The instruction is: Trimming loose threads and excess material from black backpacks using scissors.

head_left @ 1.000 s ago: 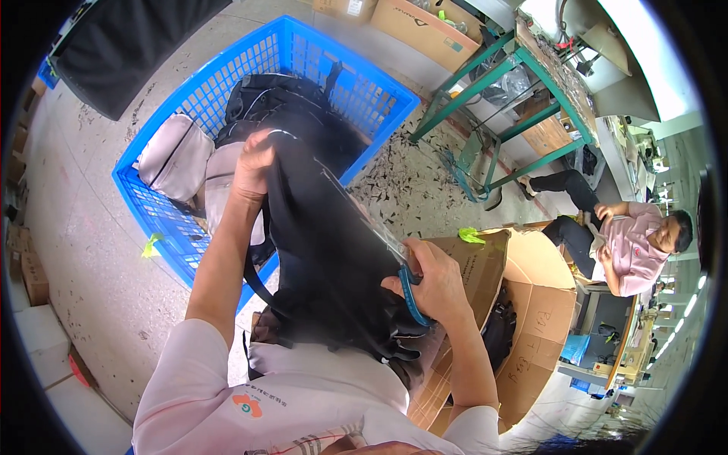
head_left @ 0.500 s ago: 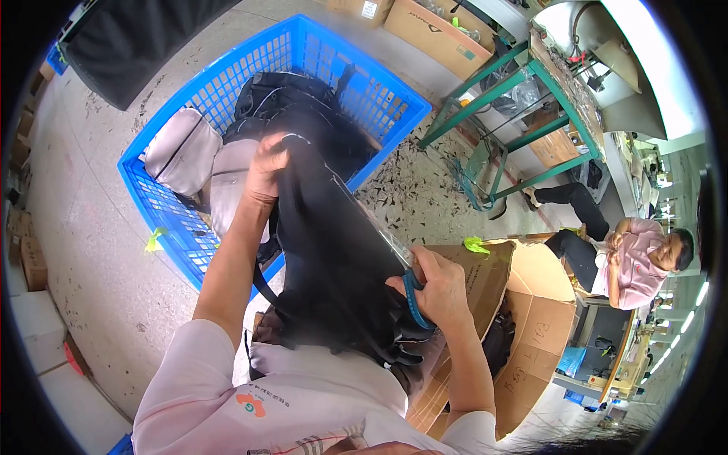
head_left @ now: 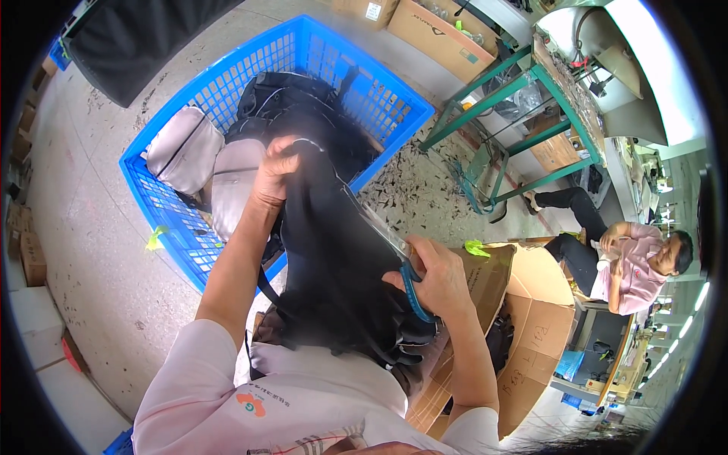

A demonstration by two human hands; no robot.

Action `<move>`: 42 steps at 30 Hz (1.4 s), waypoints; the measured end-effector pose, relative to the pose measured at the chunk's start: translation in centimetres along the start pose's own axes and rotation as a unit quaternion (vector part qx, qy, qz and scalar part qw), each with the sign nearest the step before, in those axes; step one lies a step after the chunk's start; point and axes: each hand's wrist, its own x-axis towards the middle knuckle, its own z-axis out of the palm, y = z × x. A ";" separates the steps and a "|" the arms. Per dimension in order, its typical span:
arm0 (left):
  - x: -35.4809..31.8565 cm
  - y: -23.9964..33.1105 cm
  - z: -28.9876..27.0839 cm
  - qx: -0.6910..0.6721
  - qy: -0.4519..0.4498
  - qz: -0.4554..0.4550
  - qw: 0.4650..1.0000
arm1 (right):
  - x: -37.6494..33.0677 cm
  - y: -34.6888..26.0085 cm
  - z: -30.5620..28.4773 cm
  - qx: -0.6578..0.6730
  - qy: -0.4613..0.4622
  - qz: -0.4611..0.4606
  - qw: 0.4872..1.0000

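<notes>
My left hand grips the upper end of a black fabric bag, which hangs down in front of my body. A pale line runs along its right edge, and straps dangle at the bottom. My right hand is closed round the blue handles of scissors. The blades point up and left along the bag's right edge, partly hidden by fabric and fingers. Behind the bag stands a blue plastic basket holding black bags and light grey padded pieces.
An opened cardboard box stands at my right. Beyond it are a green metal-framed table and a seated person. Dark scraps litter the floor. More cartons line the back.
My left hand and the top of the bag have shifted slightly right. My right hand has risen a little with the scissors. The seated person's hands have moved.
</notes>
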 end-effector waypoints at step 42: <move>-0.2 0.4 -0.4 -0.032 -0.062 0.017 0.997 | 0.8 0.1 -0.2 0.041 -0.024 -0.025 0.999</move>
